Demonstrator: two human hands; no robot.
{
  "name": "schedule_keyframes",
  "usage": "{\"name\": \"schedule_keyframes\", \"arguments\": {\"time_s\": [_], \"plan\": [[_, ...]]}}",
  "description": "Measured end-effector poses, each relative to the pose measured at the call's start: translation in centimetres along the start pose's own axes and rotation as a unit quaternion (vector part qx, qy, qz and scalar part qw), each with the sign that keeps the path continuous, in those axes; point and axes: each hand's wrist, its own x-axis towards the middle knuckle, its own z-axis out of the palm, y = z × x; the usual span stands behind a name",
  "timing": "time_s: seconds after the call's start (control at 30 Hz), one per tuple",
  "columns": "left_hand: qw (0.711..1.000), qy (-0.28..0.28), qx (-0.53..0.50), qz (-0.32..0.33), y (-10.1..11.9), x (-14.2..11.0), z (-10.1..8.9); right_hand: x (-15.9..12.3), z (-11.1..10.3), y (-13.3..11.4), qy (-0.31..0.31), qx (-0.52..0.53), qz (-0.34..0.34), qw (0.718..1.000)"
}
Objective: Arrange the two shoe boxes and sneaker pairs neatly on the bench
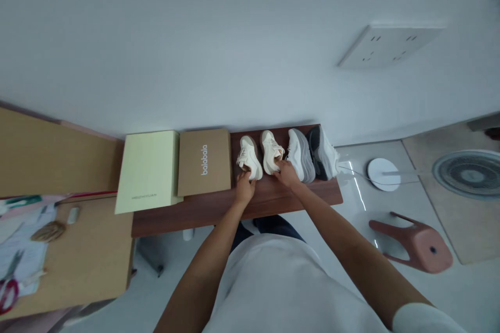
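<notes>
Two cream sneakers stand on a dark reddish-brown wooden bench top, toes toward the wall. My left hand (245, 188) has its fingers closed at the heel of the left cream sneaker (250, 155). At the heel of the right cream sneaker (269, 146), my right hand (287, 174) grips with thumb and fingers at the opening. Just right of that hand lies a white sneaker with a thick grey-white sole (300, 153), tipped on its side. Beyond it, a white shoe with a black sole (318, 152) also rests on its side.
Left of the shoes sit a brown "balabala" box (205, 164) and a pale yellow box (146, 169) on the wooden bench (234, 209). A cardboard-coloured table (94, 255) holds scissors (8, 291) and papers. Rightward are a pink stool (427, 247), a fan (469, 174) and a wall socket (390, 46).
</notes>
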Motion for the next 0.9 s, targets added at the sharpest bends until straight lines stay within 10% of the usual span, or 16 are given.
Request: {"name": "schedule_keyframes", "arguments": {"time_s": [0.37, 0.9], "plan": [[0.987, -0.005, 0.158, 0.019, 3.7, 0.5, -2.2, -0.7, -2.2, -2.8, 0.003, -0.122, -0.143, 0.982], [0.993, 0.023, 0.12, 0.007, 3.5, 1.2, -0.4, 0.2, -0.1, -4.2, -0.032, -0.156, -0.142, 0.977]]}}
